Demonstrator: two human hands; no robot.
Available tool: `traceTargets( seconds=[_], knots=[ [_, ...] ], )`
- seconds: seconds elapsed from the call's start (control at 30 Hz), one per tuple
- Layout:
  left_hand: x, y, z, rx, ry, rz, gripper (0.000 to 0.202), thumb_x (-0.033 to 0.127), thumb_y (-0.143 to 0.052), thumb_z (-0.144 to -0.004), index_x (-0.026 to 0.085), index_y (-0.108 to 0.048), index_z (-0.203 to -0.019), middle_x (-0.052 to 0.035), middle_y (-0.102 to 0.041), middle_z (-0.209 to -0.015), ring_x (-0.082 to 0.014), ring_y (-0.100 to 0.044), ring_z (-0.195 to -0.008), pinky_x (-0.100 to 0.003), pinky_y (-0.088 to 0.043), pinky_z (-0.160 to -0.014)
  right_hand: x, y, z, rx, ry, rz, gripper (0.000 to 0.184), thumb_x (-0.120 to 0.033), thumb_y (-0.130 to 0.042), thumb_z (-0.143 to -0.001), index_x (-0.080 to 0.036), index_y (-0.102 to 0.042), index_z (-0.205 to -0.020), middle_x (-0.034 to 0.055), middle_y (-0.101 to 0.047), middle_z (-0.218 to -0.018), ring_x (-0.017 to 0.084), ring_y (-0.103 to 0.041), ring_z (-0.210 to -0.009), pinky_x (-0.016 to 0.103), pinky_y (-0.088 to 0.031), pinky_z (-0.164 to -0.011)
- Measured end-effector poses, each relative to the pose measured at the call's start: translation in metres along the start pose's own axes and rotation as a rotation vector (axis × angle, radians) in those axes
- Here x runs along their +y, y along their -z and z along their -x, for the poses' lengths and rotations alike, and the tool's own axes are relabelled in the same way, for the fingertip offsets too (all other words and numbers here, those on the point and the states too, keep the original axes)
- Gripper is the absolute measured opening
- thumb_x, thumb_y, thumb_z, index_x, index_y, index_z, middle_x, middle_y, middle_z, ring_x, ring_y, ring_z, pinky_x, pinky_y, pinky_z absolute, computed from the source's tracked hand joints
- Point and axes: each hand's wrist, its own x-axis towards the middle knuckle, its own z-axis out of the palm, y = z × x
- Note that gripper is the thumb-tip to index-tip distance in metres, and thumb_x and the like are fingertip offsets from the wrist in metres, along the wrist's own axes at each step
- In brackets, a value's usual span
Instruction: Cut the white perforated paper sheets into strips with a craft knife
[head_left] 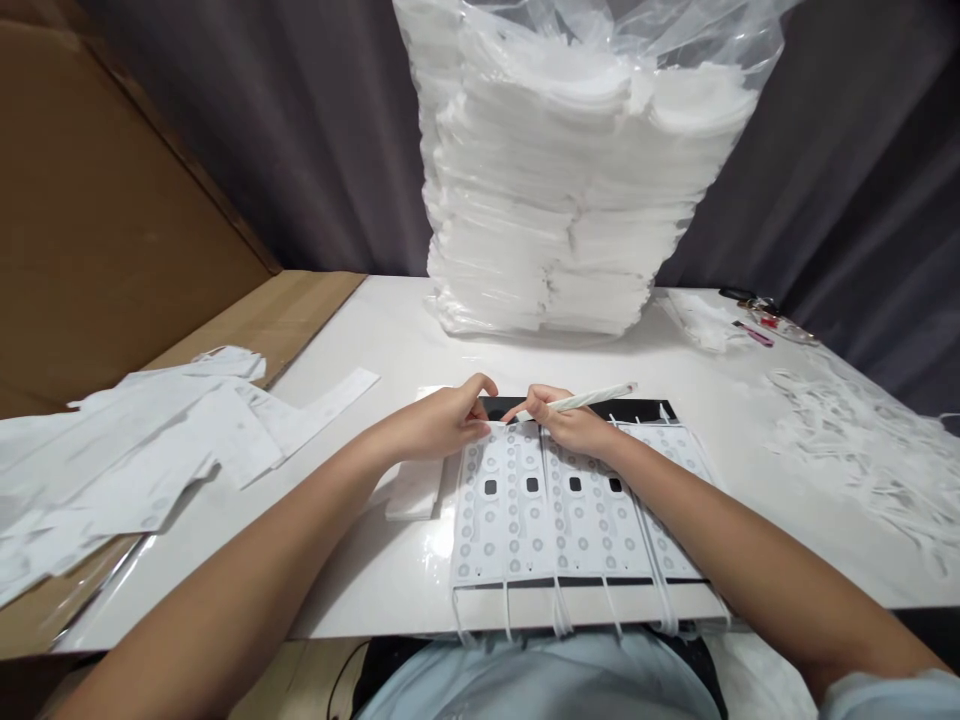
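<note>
My left hand [450, 418] is at the top left corner of a row of white strips printed with grey circles [499, 530], its thumb and curled fingers closed on the top edge. My right hand [566, 420] grips a slim white pen-like tool [596, 397], whose tip end points left toward my left hand along that same edge. The tool's exact kind is unclear. The strips lie side by side on a black board [660, 409], and several have dark square patches [575, 484]. White cords [559, 605] run down from the strips over the table's front edge.
A tall plastic-wrapped stack of white sheets [555, 200] stands behind the board. Loose white strips [150, 450] are heaped at left beside a cardboard box [97, 220]. White cords [870, 450] lie tangled at right, near a pink-handled cutter [754, 334]. A small white stack [414, 490] sits left of the board.
</note>
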Motion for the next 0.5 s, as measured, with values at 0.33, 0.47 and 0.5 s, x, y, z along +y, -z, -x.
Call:
traceTargets(
  seconds=[0.33,0.47,0.5],
  knots=[
    [0.012,0.006,0.009,-0.117,-0.152,0.253,0.034,0.033,-0.051,-0.087,0.022,-0.040,-0.117,-0.0002,-0.061,-0.082,-0.0143,-0.051,-0.067,-0.028,-0.040,-0.065,-0.005,-0.016,0.000,0.133,0.109,0.323,0.031,-0.043,-0.039,-0.095,-0.021,-0.049,-0.075,0.0025,-0.058,-0.077,0.017,-0.050,-0.072,0.030,-0.037,-0.067],
    [0.016,0.010,0.015,-0.125,-0.206,0.153,0.024,0.031,-0.050,-0.090,0.022,-0.052,-0.111,-0.0036,-0.061,-0.087,-0.0173,-0.054,-0.075,-0.031,-0.043,-0.071,-0.003,-0.017,-0.003,0.197,0.103,0.400,0.030,-0.036,-0.037,-0.096,-0.022,-0.045,-0.071,0.0020,-0.055,-0.073,0.017,-0.051,-0.072,0.029,-0.038,-0.068],
    [0.018,0.011,0.017,-0.067,-0.205,0.052,0.019,0.030,-0.049,-0.090,0.021,-0.057,-0.104,-0.0062,-0.061,-0.093,-0.0200,-0.056,-0.083,-0.034,-0.043,-0.075,-0.002,-0.017,-0.004,0.189,0.103,0.409,0.029,-0.036,-0.038,-0.097,-0.022,-0.045,-0.072,0.0024,-0.056,-0.075,0.017,-0.052,-0.073,0.029,-0.039,-0.068]
  ],
)
